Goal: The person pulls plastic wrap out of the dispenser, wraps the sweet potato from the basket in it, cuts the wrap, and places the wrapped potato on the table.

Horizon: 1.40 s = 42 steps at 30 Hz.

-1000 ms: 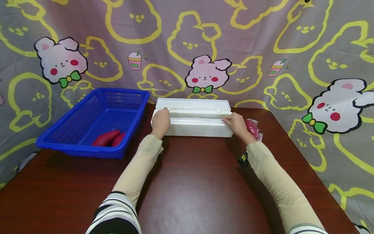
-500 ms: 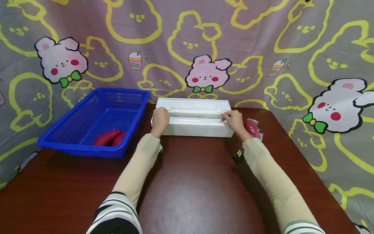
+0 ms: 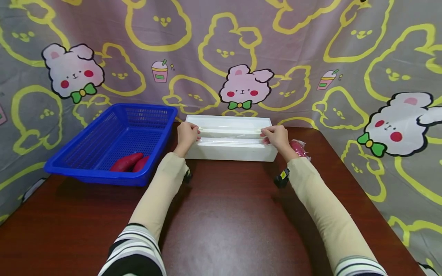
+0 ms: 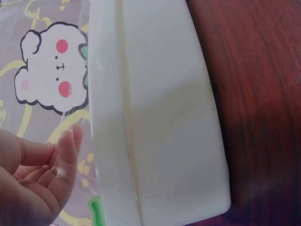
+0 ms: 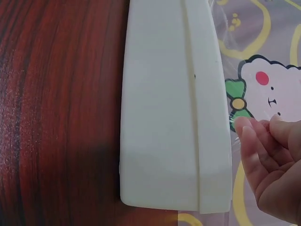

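Observation:
A long white cling film dispenser (image 3: 235, 151) lies on the table with its lid (image 3: 228, 122) raised at the back. Clear cling film (image 5: 227, 40) stretches up from its edge, faint and shiny. At the left end, my left hand (image 3: 187, 136) pinches the film between thumb and fingers; the left wrist view shows this left hand (image 4: 42, 176) just beside the white body (image 4: 169, 108). Opposite it, my right hand (image 3: 276, 138) pinches the film's other side, and in the right wrist view creases run to the right hand's fingertips (image 5: 244, 126).
To the left stands a blue plastic basket (image 3: 94, 174) with red sweet potatoes (image 3: 127, 162) inside. A red item in clear wrap (image 3: 299, 148) lies beyond my right hand. A patterned cloth (image 3: 297, 46) hangs close behind the dispenser.
My left hand has risen slightly and shifted left, its fingers turning upward. My right hand has also risen a little. The film now stands up from the dispenser between them.

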{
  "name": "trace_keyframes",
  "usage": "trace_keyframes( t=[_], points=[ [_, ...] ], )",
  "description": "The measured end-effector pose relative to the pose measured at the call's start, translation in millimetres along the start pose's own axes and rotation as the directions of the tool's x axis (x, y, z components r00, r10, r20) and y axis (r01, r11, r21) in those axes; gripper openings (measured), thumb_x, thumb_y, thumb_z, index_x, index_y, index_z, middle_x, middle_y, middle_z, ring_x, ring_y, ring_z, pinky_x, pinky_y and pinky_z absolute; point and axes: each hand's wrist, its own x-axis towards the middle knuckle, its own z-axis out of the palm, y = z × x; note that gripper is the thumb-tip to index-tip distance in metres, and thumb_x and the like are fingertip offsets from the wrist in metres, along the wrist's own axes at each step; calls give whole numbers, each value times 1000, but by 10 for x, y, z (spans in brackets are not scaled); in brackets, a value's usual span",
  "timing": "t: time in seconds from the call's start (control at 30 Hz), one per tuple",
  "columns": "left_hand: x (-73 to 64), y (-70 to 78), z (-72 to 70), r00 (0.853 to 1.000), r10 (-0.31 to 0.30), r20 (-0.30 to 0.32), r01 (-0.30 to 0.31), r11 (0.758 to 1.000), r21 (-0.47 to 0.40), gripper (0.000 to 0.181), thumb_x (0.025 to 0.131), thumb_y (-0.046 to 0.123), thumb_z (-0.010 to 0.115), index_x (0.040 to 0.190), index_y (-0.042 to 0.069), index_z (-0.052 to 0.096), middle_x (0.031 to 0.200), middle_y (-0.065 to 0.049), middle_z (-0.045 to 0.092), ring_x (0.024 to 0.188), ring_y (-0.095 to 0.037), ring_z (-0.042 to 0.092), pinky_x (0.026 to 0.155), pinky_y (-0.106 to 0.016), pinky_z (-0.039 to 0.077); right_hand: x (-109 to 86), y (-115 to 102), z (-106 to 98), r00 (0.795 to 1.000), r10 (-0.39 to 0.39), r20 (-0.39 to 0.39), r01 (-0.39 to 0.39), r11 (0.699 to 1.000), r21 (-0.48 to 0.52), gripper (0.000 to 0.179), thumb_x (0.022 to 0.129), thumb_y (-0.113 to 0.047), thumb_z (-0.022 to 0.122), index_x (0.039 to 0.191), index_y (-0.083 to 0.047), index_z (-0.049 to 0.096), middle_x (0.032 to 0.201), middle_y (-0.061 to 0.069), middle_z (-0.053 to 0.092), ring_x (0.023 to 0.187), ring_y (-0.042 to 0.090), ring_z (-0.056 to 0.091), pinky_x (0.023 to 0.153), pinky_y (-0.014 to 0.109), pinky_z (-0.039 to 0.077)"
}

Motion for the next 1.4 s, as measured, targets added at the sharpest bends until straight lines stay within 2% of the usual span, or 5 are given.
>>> trace_keyframes(
  t=[0.17,0.43,0.73,1.0,1.4],
  points=[
    [23,-1,-20,1000,-6,17,7,998,-57,19,86,0,51,92,-11,65,79,-18,66,60,-25,64,44,-17,46,16,-11,-10,999,36,25,-38,996,82,26,87,-13,58,98,10,64,88,24,64,54,9,62,54,25,51],
    [72,73,-75,998,-13,54,21,989,-144,19,88,-1,50,94,-14,62,81,-23,64,65,-30,64,52,-27,51,26,-66,-54,999,38,25,-40,996,86,28,88,-15,57,99,10,64,89,23,64,58,14,63,57,28,51],
    [118,115,-128,998,3,69,4,994,-106,21,89,3,49,96,-14,61,81,-22,64,61,-26,64,55,-31,52,57,-132,-64,999,30,22,-32,995,96,28,88,-14,57,99,10,64,88,22,65,53,8,61,58,30,51],
    [127,199,-166,997,-3,79,12,994,-108,20,89,2,50,95,-12,62,82,-23,64,60,-24,64,54,-29,51,67,-199,-88,999,47,20,-48,993,109,28,88,-14,57,100,11,63,86,19,66,58,16,64,60,34,52],
    [130,258,-215,998,38,52,-31,991,-133,19,87,-2,49,95,-14,62,78,-24,64,52,-22,62,53,-32,51,64,-280,-125,1000,26,12,-28,991,131,28,88,-15,56,101,10,63,87,22,65,57,14,63,59,34,52]
  ],
)
